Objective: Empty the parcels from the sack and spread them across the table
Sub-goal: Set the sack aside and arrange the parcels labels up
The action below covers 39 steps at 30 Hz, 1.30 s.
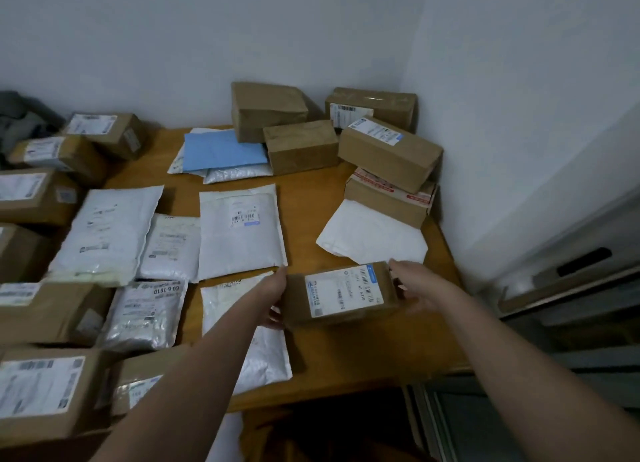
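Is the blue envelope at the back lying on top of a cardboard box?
No. The blue envelope lies on white mailers.

Pale wall (pixel 311 28), grey cloth (pixel 20 118) far left, dark slot (pixel 583 261)

Thirteen boxes (pixel 341 293), nine mailers (pixel 241 230).

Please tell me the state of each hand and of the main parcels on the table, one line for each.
Left hand: grips the box's left end.
Right hand: grips its right end.
Brown cardboard box with white label: held between both hands, label up.
Blue flat envelope: lying on other mailers.
White padded mailer: flat, label up.
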Each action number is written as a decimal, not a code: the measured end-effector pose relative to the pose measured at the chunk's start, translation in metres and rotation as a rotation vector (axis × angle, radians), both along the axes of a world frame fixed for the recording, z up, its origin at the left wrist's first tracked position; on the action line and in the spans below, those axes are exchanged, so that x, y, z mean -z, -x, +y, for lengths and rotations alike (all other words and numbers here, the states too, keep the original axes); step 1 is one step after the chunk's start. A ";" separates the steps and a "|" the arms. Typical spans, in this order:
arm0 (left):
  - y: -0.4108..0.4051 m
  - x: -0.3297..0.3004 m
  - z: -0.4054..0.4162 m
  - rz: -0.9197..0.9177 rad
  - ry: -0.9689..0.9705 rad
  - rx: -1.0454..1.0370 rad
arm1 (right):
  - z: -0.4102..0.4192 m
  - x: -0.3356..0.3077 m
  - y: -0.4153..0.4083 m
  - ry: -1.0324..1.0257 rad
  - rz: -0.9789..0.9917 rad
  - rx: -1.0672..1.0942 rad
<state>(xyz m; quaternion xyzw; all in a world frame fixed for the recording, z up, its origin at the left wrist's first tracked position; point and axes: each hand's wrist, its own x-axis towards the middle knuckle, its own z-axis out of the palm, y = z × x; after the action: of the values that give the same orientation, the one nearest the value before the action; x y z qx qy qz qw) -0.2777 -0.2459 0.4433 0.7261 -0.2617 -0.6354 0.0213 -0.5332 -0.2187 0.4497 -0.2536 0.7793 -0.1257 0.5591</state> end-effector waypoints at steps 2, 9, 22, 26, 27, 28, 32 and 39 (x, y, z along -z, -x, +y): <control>0.004 -0.004 0.006 -0.013 -0.004 0.003 | 0.000 -0.004 0.004 -0.040 -0.007 -0.097; 0.002 -0.012 0.011 -0.152 -0.017 0.120 | -0.009 -0.014 -0.004 -0.147 0.117 -0.241; 0.004 -0.013 -0.001 -0.081 -0.079 0.310 | -0.006 -0.014 -0.013 -0.232 0.072 -0.304; 0.002 -0.011 -0.004 -0.063 -0.134 0.377 | -0.004 -0.016 -0.020 -0.238 0.108 -0.339; 0.002 -0.010 -0.005 -0.068 -0.135 0.399 | -0.003 -0.017 -0.022 -0.235 0.127 -0.350; 0.001 -0.008 -0.006 -0.072 -0.134 0.423 | -0.002 -0.017 -0.023 -0.233 0.146 -0.356; 0.001 -0.007 -0.008 -0.045 -0.148 0.463 | 0.001 -0.019 -0.026 -0.248 0.155 -0.324; 0.001 -0.006 -0.012 -0.069 -0.114 0.653 | 0.007 -0.025 -0.033 -0.236 0.235 -0.375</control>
<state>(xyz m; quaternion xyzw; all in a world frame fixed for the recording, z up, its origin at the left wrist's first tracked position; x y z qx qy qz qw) -0.2788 -0.2579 0.4494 0.6249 -0.4452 -0.5975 -0.2330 -0.5000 -0.2121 0.4749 -0.3396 0.7874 0.1025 0.5041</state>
